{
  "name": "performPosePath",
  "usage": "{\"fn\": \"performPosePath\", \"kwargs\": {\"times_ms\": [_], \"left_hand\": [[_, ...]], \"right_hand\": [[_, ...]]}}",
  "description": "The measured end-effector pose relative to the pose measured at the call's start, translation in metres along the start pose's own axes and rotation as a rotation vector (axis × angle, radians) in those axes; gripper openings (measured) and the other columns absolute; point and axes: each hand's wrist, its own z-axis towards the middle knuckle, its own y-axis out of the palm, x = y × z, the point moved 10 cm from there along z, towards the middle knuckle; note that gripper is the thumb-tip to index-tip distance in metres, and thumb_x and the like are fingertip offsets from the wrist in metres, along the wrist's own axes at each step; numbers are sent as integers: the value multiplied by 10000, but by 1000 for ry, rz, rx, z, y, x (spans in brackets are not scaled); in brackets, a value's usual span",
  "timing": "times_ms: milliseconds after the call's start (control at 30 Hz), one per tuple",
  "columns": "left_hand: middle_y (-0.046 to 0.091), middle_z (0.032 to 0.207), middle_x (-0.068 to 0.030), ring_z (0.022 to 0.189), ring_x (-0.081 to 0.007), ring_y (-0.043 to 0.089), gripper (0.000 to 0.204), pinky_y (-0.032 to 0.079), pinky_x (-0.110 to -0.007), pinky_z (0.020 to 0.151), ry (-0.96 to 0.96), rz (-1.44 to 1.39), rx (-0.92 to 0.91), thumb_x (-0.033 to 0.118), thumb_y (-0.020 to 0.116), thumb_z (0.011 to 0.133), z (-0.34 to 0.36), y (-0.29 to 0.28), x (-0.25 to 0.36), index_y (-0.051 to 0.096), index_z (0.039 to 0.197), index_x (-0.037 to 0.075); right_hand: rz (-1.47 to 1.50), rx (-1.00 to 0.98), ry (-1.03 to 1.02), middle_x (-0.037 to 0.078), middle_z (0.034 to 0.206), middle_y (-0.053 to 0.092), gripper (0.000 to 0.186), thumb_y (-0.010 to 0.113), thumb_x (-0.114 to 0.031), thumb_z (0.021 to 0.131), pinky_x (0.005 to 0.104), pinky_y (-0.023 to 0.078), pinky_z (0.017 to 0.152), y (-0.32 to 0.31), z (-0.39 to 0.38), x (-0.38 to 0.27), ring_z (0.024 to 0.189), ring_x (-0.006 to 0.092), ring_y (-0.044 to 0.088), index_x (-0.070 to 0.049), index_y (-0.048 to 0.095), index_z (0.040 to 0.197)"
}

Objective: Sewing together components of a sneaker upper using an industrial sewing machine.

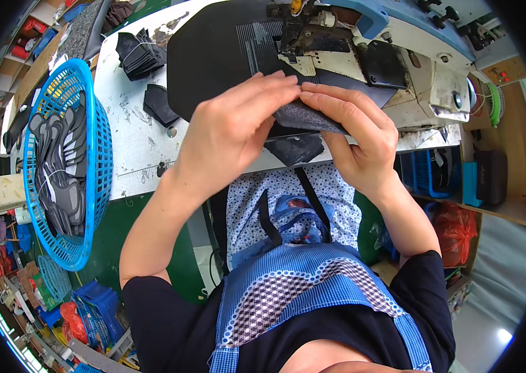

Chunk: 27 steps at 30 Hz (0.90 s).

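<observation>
Black shirt (362,329) foremost, your right hand (362,133) pinches a dark piece (306,118), your half-curled left hand (228,127) hides its hold, bundled pieces (141,57) seemingly unworked.

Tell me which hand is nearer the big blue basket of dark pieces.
Left. The left hand is to the right of the basket, with part of the white table between them; the right hand is farther right, beyond the left hand.

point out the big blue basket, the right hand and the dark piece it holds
blue basket (92,161), head view, right rim
right hand (371,140), head view, back of hand
dark piece (307,117), head view, middle of visible surface
</observation>
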Motion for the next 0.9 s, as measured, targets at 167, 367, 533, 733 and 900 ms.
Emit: {"fn": "performPosePath", "kwargs": {"times_ms": [167, 367, 533, 733, 900], "left_hand": [[739, 1356, -168, 1339, -382, 666, 640, 507, -478, 1186, 21, -20, -64, -218, 534, 744, 12, 2, -11, 710, 1312, 17], [739, 1356, -163, 1348, -390, 656, 577, 496, -495, 1195, 38, -7, -115, -193, 554, 773, 25, 4, -18, 702, 1288, 22], [742, 1350, -158, 1310, -386, 677, 531, 528, -478, 1153, 88, 57, -112, -171, 564, 768, 27, 2, -20, 716, 1239, 23], [742, 1261, -125, 1171, -357, 702, 519, 581, -437, 997, 199, 192, -162, -132, 574, 749, 30, -4, -16, 745, 1209, 36], [727, 1265, -115, 1175, -346, 716, 555, 587, -406, 993, 195, 230, -227, -141, 551, 744, 31, -6, -22, 754, 1225, 46]], "right_hand": [[-82, 23, -21, 118, 1177, 774, 509, 759, 35, 690, 402, 622, 836, 4, 1, 1, 977, 313, 750, -37, 773, 1194], [-150, 55, -55, 114, 1168, 769, 486, 777, 12, 676, 398, 624, 828, 9, 2, 3, 965, 302, 751, -35, 777, 1160], [-227, 67, -104, 98, 1139, 764, 502, 783, -37, 624, 389, 627, 826, 16, 0, -5, 966, 288, 741, -46, 787, 1126], [-243, 61, -95, 84, 1109, 764, 453, 780, -30, 666, 386, 625, 824, 21, 2, -9, 957, 279, 735, -34, 783, 1119], [-202, 30, -69, 129, 1158, 768, 493, 744, 5, 701, 423, 625, 867, 26, 2, -10, 986, 342, 737, 3, 778, 1192]]}}
